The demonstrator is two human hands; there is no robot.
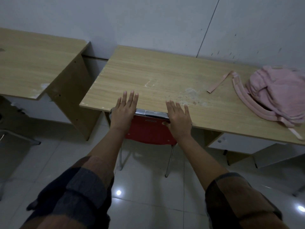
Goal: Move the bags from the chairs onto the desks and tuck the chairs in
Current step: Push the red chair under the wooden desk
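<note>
Plain classroom or study room, dim light. Two light wood-laminate desks, one (165,80) near centre and another (33,60) to the left, stand against a bare white wall (148,19). Red plastic chair (148,131) on chrome legs is pushed under the near desk. Glossy white floor tiles (148,187). Pink backpack (277,95) lies on the desktop.
</note>
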